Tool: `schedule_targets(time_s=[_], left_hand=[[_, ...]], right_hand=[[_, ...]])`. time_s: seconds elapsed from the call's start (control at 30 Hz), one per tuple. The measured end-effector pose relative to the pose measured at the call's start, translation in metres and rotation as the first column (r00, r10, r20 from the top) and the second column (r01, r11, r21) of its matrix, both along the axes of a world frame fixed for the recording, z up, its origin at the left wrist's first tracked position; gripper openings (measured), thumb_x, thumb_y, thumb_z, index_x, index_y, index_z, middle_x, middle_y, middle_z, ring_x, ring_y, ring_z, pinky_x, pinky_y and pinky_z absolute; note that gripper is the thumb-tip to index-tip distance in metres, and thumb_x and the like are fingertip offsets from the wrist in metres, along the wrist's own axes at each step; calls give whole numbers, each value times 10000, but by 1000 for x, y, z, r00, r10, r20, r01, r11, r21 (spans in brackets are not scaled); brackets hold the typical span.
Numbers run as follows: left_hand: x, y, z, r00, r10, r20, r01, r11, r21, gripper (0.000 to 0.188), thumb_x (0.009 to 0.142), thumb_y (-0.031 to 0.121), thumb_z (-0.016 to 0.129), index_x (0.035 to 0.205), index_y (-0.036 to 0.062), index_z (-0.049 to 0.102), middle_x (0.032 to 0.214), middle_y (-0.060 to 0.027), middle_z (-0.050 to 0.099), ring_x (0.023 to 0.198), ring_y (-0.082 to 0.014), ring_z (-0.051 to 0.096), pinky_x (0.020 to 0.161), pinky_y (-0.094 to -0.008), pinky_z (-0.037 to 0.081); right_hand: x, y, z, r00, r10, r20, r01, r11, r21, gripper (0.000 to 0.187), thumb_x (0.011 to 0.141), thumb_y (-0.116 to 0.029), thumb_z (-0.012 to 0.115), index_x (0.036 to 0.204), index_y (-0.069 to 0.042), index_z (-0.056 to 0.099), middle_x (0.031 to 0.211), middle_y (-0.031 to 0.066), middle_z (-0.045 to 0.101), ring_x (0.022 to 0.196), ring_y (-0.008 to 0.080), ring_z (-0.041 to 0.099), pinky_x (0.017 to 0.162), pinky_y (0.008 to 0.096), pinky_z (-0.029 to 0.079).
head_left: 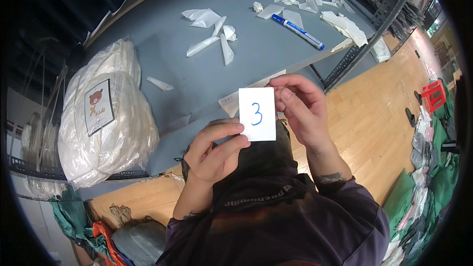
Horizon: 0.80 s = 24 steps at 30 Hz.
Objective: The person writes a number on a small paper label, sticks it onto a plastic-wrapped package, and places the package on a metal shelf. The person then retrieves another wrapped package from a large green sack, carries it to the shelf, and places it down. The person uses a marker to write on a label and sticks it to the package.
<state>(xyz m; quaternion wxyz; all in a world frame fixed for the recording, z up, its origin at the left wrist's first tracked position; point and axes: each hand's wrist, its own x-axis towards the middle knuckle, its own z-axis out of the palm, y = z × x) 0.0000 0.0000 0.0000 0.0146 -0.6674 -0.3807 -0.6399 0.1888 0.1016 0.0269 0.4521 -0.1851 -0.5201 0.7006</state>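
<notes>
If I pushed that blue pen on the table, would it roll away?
Probably: the blue pen looks round and slim, lying free on the flat grey table. It looks light, so a small nudge may move it. Paper scraps nearby might stop it.

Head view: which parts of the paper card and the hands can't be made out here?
- White card: its back, turned away from the camera.
- Left hand: palm hidden; only the back shows.
- Right hand: fingertips behind the card's edge.
- Paper slip on the grey table: mostly covered by card and hands.
</notes>
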Motion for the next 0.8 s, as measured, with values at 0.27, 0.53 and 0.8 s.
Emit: schedule_targets(time_s=[0.27,0.53,0.8], left_hand=[[10,-15,5,996,-84,-9,85,995,48,243,668,-126,790,891,-34,760,995,-143,703,840,-289,717,726,-348,606],[13,-19,10,997,-79,-20,80,996,38,244,666,-100,813,891,-24,760,991,-134,705,846,-283,720,747,-362,607],[13,-16,6,994,-95,-50,97,995,34,245,684,-112,807,902,-18,746,1002,-148,702,844,-286,725,742,-367,610]], right_hand=[[9,-12,6,998,45,-54,-49,995,-86,112,1027,-72,592,1048,-8,682,1213,125,686,975,137,640,786,291,524],[15,-13,14,999,36,4,-36,999,-12,113,1016,-83,602,995,-16,691,1210,98,674,974,122,618,793,281,508],[13,-10,11,999,44,13,-44,999,-3,117,1012,-99,610,981,-18,689,1176,80,659,940,110,595,785,274,489]])
